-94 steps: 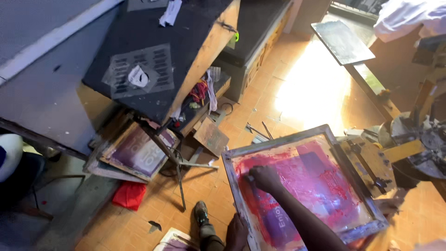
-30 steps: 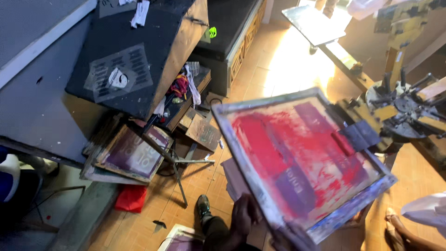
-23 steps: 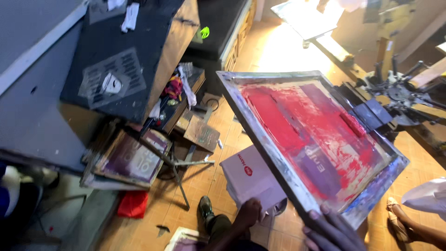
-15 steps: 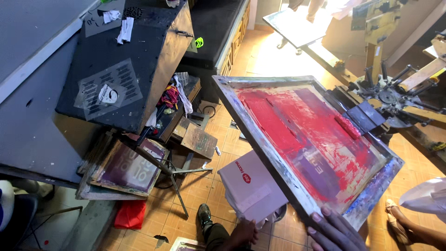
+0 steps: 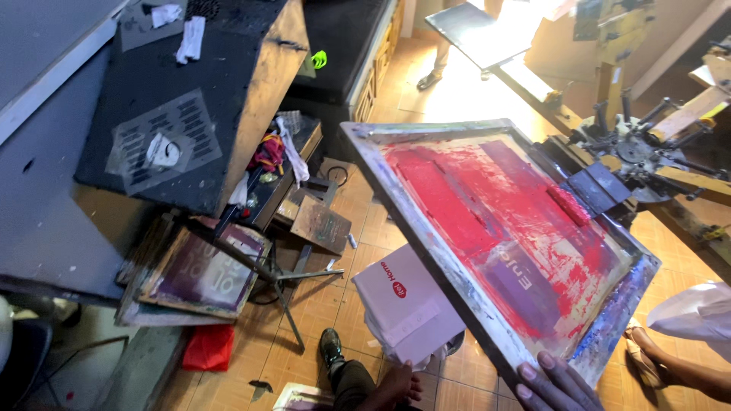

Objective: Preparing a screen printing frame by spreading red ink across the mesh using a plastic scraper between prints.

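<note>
A large metal-framed printing screen, smeared with red and purple ink, is tilted up with its near corner low. My right hand grips that near corner from below, fingers over the frame edge. A red-covered squeegee lies on the mesh near the far side. Under the raised screen sits a white stack with a small red mark. My left hand is low beside my knee, just under the stack's near edge; whether it holds anything is unclear. My dark shoe rests on the tiled floor.
A multi-arm press hub stands behind the screen at right. At left are a black tilted board, framed screens leaning on the floor, a metal stand and a red cloth. Another person's sandalled foot is at right.
The screen has swung up from lying flat under my hand to a raised tilt, uncovering the white stack. My right hand now holds its near corner; the view shifted left.
</note>
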